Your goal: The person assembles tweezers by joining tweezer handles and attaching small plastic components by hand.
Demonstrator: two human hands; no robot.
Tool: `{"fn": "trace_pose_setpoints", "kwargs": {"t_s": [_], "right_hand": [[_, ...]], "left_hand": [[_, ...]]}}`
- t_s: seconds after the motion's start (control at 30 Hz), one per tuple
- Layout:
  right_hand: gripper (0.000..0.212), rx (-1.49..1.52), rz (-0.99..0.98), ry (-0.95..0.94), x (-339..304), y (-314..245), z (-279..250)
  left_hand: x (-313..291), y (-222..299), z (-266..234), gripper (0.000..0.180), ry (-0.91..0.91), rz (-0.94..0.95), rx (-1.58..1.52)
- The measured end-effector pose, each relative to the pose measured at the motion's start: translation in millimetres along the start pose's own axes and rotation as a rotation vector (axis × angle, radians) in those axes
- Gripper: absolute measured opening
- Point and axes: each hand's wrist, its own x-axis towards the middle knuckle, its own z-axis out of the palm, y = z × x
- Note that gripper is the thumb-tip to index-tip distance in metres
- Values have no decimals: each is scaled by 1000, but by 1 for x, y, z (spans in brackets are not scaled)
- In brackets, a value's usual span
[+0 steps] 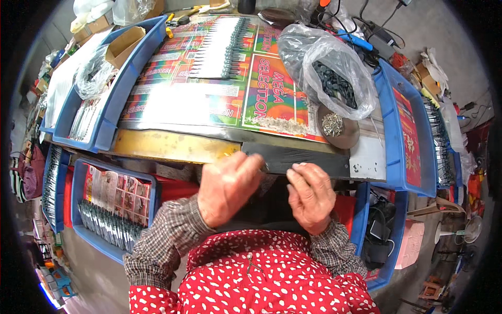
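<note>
At the table's front edge my left hand (pixel 229 183) is closed, its fingers curled and slightly blurred. A tiny glint shows by its fingertips, too small to name. To its right, my right hand (pixel 312 198) is also closed, thumb and fingers pinched over the edge of a black strip (pixel 308 158); whatever lies in the pinch is hidden. The hands are apart. Beyond them, a round brown dish (pixel 342 137) holds small metal pieces (pixel 332 125). Behind the dish, a transparent plastic bag (pixel 293 44) contains many small dark parts (pixel 334 83).
Colourful printed sheets (pixel 209 107) cover the tabletop, with a white card of thin dark-ended pieces (pixel 217 47) at the back. Blue trays stand at left (pixel 112 104) and right (pixel 400 141). Lower blue bins (pixel 112 251) flank my lap. Cables (pixel 379 26) lie at the back right.
</note>
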Motion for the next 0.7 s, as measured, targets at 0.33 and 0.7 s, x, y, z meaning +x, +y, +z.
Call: {"fn": "trace_pose_setpoints", "kwargs": {"t_s": [0.33,0.7], "right_hand": [[24,132,186,114,10,27,3],[23,109,166,81,7,30,9]], "left_hand": [[58,-117,-26,19,30,-89,220],[89,-154,-10,24,-18,-90,253]]}}
